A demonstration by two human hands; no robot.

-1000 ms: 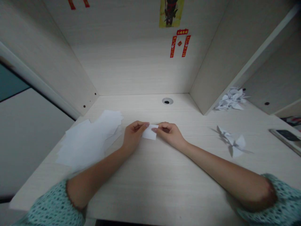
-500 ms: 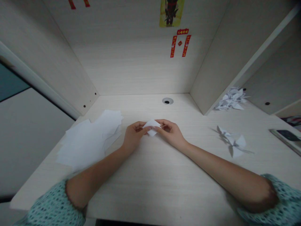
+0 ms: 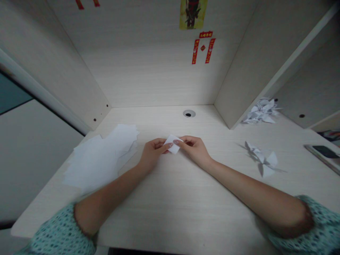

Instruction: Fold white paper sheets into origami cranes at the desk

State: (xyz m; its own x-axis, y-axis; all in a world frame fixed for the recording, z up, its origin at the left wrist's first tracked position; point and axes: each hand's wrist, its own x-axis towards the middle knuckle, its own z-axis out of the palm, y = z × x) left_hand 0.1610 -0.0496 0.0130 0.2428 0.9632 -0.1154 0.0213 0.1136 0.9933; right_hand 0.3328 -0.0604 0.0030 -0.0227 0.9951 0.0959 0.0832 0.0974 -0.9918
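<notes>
A small folded square of white paper (image 3: 173, 148) is held between both hands above the middle of the desk, one corner toward me. My left hand (image 3: 154, 152) pinches its left side, thumb on top and fingers beneath. On the opposite side, my right hand (image 3: 195, 148) grips it the same way, its thumb close to the left thumb. The underside of the paper and the tips of the fingers below are hidden. Left of my left hand lies a spread stack of white paper sheets (image 3: 98, 159). Folded paper cranes (image 3: 265, 164) rest to the right.
A heap of folded white paper pieces (image 3: 261, 111) sits by the right partition (image 3: 247, 81). A phone (image 3: 322, 156) lies at the right edge. The pale desk (image 3: 170, 212) has a round cable hole (image 3: 189, 113) near the back panel, which carries red stickers (image 3: 195, 51).
The folded paper has turned slightly between my fingers, and my thumbs have shifted a little on it. Both hands moved very slightly right. Everything else stays put.
</notes>
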